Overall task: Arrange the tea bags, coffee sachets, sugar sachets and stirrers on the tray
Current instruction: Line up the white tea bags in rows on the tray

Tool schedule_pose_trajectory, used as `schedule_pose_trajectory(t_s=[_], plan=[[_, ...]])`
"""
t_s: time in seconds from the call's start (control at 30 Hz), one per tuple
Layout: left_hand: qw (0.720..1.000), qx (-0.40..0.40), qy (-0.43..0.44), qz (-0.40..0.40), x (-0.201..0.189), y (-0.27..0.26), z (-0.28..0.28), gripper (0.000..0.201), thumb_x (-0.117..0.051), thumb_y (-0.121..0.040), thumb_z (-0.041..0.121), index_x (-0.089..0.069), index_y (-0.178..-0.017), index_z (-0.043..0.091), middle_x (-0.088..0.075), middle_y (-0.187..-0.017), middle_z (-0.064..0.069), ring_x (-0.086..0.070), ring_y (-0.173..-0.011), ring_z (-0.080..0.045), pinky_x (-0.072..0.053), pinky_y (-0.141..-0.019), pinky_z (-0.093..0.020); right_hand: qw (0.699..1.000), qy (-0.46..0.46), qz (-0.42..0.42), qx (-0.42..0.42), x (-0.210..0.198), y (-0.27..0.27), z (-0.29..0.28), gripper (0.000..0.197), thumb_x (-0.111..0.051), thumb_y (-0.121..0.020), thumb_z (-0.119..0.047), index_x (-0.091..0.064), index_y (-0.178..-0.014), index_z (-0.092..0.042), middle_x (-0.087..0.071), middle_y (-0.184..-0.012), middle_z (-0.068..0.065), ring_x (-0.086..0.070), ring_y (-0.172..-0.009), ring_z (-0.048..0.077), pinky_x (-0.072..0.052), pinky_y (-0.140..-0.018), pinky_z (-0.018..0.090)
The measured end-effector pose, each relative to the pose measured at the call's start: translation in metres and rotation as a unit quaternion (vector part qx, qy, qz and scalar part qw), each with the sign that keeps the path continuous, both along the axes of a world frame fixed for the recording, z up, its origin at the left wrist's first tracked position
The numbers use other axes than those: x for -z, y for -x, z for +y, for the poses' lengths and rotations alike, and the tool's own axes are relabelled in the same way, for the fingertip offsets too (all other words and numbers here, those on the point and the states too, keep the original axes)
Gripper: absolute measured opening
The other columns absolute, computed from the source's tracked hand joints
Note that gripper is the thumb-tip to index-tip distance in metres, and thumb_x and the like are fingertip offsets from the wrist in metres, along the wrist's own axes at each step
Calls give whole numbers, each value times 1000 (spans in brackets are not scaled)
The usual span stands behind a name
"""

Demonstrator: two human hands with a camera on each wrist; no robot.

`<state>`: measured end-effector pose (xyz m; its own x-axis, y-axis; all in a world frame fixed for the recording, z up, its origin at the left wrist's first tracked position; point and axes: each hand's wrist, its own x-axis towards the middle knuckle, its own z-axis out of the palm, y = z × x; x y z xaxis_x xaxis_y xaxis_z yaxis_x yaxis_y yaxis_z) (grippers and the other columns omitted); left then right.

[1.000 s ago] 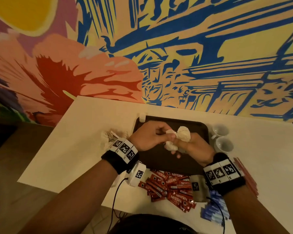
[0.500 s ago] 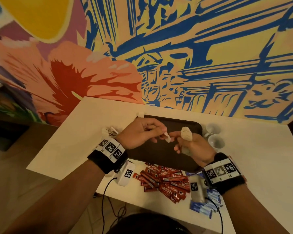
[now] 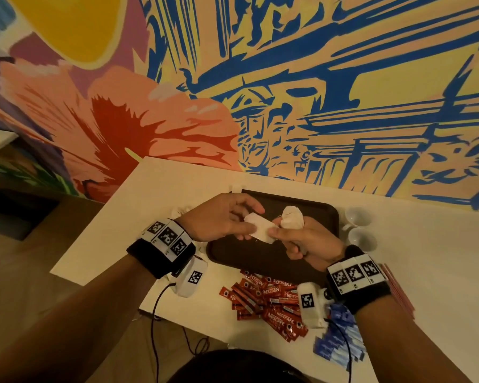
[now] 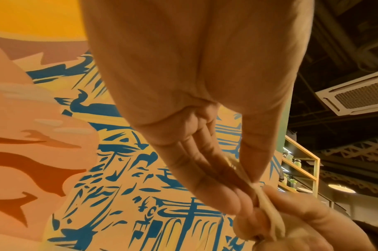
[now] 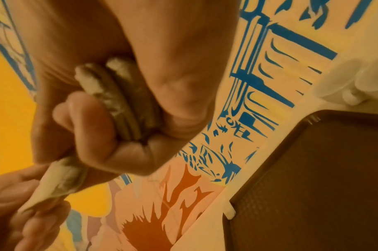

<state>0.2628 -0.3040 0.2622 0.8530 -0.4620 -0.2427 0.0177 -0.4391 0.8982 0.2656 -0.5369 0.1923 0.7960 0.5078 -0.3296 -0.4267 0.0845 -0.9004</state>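
Above the dark brown tray [image 3: 260, 261] both hands meet. My right hand [image 3: 296, 239] grips a bunch of white tea bags [image 3: 292, 217] in its curled fingers; the same tea bags [image 5: 119, 95] show edge-on in the right wrist view. A single flat tea bag [image 3: 259, 230] lies between the two hands. My left hand [image 3: 233, 219] pinches it between thumb and straight fingers, and the right thumb and forefinger pinch its other end. In the left wrist view the tea bag [image 4: 267, 203] is seen edge-on between the fingertips.
Red coffee sachets [image 3: 266, 299] lie heaped on the white table [image 3: 426, 272] in front of the tray. Blue sachets [image 3: 338, 341] lie at the near right, red stirrers [image 3: 398, 291] beside the right wrist. Two white cups [image 3: 360, 228] stand right of the tray. More tea bags [image 3: 180, 210] sit left.
The hands drew apart half a second ago, and now they meet again with one flat tea bag stretched between them. The view shifted slightly left.
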Motion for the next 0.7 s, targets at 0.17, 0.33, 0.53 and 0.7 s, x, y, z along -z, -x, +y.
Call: schedule_pose_trajectory(t_s=[0.17,0.33,0.53,0.7], plan=[[997,-77,-6,-30,11,-28,10,26,-74,-89,12,-67,-113,6,-74,-84,-11,-71,-82,-36,-60,-74,-33,994,74,-82,13,-1,-19,12,20,-81,-83,-20,-72,-98,-11,-66,-75,4,-45,-51,13,-37,-45,24],[993,-96,-14,-65,24,-54,19,12,-72,-92,21,-74,-102,14,-76,-85,-3,-72,-83,-29,-62,-78,-42,985,130,-109,-4,2,-39,26,20,-80,-85,-27,-74,-102,-20,-67,-80,4,-47,-52,14,-38,-47,25],[995,-85,16,-49,34,-77,27,20,-69,-94,16,-69,-113,10,-74,-93,-6,-71,-89,-26,-61,-75,-34,982,152,-107,17,11,-61,42,16,-78,-87,-29,-72,-94,-15,-59,-63,0,-44,-48,12,-37,-45,23],[996,-71,51,-14,44,-95,33,31,-72,-88,3,-65,-119,3,-72,-100,-18,-71,-87,-28,-59,-71,-28,989,120,-73,36,23,-75,52,22,-78,-87,-30,-74,-105,-18,-66,-83,7,-49,-58,12,-42,-51,24]])
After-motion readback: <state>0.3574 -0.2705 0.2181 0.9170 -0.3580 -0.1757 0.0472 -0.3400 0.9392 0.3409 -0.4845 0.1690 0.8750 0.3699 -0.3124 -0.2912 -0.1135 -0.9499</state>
